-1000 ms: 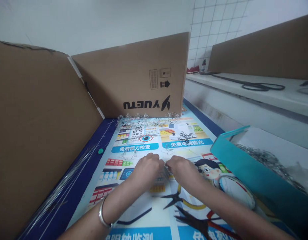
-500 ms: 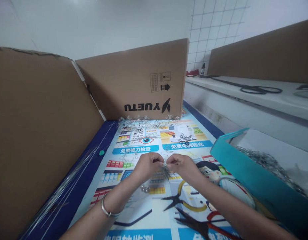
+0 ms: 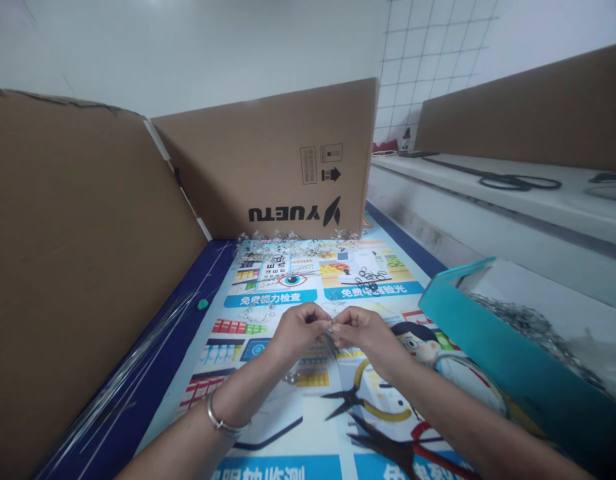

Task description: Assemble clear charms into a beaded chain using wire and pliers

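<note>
My left hand (image 3: 304, 327), with a bangle (image 3: 221, 417) on its wrist, pinches at the middle of the printed mat (image 3: 313, 427). Fingertip to fingertip with it, my right hand (image 3: 355, 328) is pinched too. Between them is a thin silvery wire piece (image 3: 332, 343) whose strands hang below the fingers; its exact shape is blurred. Below the hands lie yellow-handled pliers (image 3: 355, 399) and dark-jawed cutters with red handles (image 3: 401, 450). Near my left forearm is a small shiny cluster (image 3: 291, 377).
A teal box (image 3: 513, 340) at right holds many wire pieces (image 3: 533, 327). Cardboard panels (image 3: 268, 160) stand behind and at left. Long wires (image 3: 133, 360) lie on the left edge. Wire loops (image 3: 371, 279) and clear pieces (image 3: 288, 245) lie farther back. Scissors (image 3: 518, 181) rest on a shelf.
My hands have stayed together at nearly the same spot, the fingers shifting around the wire piece. The view has tilted slightly. The shiny cluster by my left forearm has come into sight.
</note>
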The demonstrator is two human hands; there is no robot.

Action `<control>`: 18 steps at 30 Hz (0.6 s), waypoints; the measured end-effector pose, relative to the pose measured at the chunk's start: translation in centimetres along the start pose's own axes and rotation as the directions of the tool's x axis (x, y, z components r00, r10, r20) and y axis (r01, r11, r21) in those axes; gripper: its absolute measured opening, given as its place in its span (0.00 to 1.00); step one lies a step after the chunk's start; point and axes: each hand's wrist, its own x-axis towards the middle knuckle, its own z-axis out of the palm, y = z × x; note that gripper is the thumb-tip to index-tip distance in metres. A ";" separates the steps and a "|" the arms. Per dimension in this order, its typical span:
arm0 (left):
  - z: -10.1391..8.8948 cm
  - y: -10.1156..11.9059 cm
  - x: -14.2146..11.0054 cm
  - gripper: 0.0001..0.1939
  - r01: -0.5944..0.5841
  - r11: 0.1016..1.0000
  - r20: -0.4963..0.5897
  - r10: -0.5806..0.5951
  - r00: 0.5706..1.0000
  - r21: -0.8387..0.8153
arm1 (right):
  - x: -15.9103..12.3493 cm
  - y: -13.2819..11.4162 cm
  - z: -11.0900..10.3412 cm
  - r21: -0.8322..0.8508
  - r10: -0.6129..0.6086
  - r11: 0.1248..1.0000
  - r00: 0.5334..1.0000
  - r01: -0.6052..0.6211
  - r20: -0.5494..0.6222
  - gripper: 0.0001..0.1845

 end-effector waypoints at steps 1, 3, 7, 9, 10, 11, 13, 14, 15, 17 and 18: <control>0.0 -0.1 0.0 0.06 -0.004 1.000 -0.007 0.004 1.000 0.006 | 0.0 0.0 0.0 0.011 -0.001 1.000 1.000 0.001 -0.009 0.13; 0.1 -0.4 0.0 0.06 -0.014 1.000 -0.019 0.014 1.000 0.014 | -0.1 0.1 0.0 0.030 -0.004 1.000 1.000 0.005 -0.019 0.13; 0.2 -0.7 0.0 0.06 -0.027 1.000 -0.022 0.028 0.999 0.004 | -0.2 0.1 0.0 0.044 -0.019 0.999 1.000 0.019 -0.003 0.12; 0.3 -0.7 0.0 0.07 -0.029 1.000 -0.017 0.028 0.999 -0.007 | -0.1 0.1 0.1 0.038 -0.023 0.999 1.000 0.023 -0.011 0.13; 0.3 -0.7 0.0 0.07 -0.031 0.999 -0.018 0.031 0.999 -0.008 | -0.1 0.1 0.1 0.034 -0.024 0.999 1.000 0.025 -0.017 0.13; 0.3 -0.7 0.0 0.07 -0.035 0.999 -0.022 0.035 0.999 -0.007 | -0.1 0.0 0.1 0.029 -0.025 0.999 0.999 0.026 -0.024 0.13; 0.4 -0.8 0.0 0.06 -0.039 0.999 -0.027 0.039 0.999 -0.012 | -0.1 0.0 0.2 0.017 -0.024 1.000 0.999 0.024 -0.033 0.13; 0.4 -0.9 0.0 0.07 -0.036 0.999 -0.028 0.035 0.999 -0.020 | -0.1 0.0 0.2 0.008 -0.021 1.000 0.999 0.021 -0.036 0.13; 0.5 -1.0 0.0 0.07 -0.030 0.999 -0.028 0.029 0.999 -0.029 | -0.1 0.1 0.1 -0.009 -0.018 1.000 0.999 0.017 -0.037 0.13; 0.5 -1.1 0.0 0.08 -0.010 0.999 -0.021 0.009 1.000 -0.038 | 0.1 0.2 -0.1 -0.117 -0.023 0.993 0.999 0.020 -0.029 0.13; 0.5 -1.2 0.0 0.08 0.002 0.999 -0.011 -0.002 1.000 -0.035 | 0.3 0.3 -0.2 -0.193 -0.030 0.981 0.999 0.026 -0.020 0.12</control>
